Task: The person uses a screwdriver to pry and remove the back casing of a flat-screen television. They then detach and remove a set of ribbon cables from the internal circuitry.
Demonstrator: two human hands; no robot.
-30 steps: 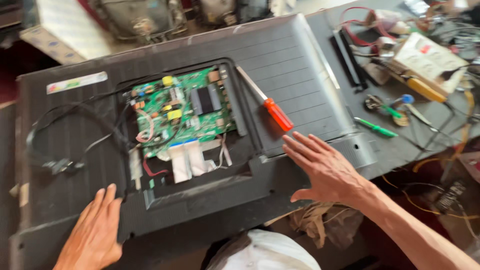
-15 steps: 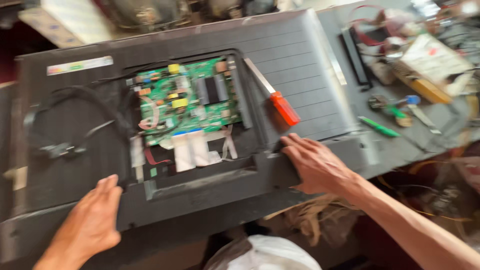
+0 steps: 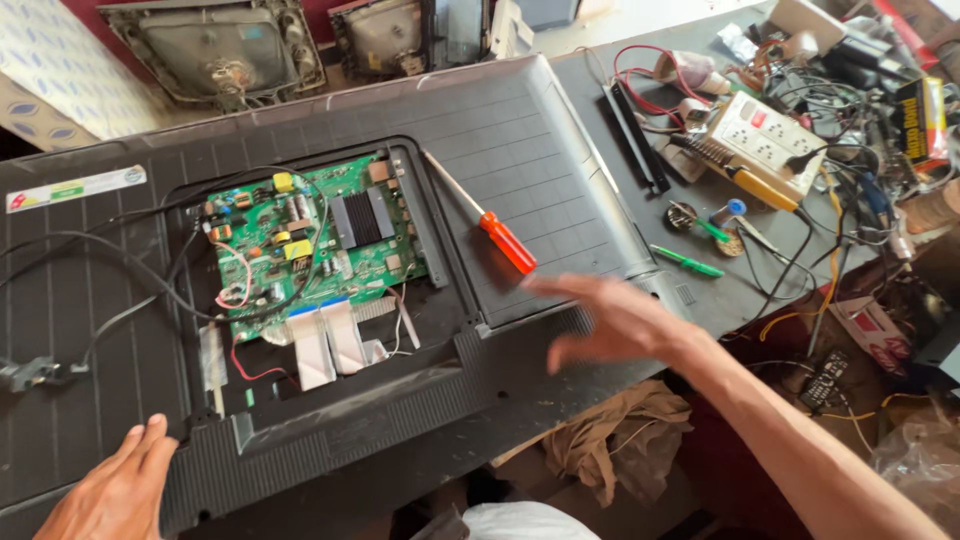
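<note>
A flat-screen television [image 3: 520,130] lies face down on the bench, its dark ribbed back up. An open bay in it shows a green circuit board [image 3: 300,240] with white ribbon cables below. A red-handled screwdriver [image 3: 485,218] rests on the back panel right of the board. My right hand [image 3: 610,318] hovers open and blurred just above the panel's near right edge, a little below the screwdriver's handle. My left hand [image 3: 115,490] presses flat on the near left edge of the television. Neither hand holds anything.
A black power cord [image 3: 110,270] with a plug [image 3: 30,373] trails across the left of the panel. A white power strip [image 3: 765,135], a green pen [image 3: 688,262], tangled wires and small tools crowd the right. Old tube sets [image 3: 215,45] stand behind. Crumpled cloth [image 3: 625,435] lies below the edge.
My right hand has lifted off the panel's near edge and moved right, fingers spread. The view has shifted so the television sits more to the left. My left hand stays on the near left edge.
</note>
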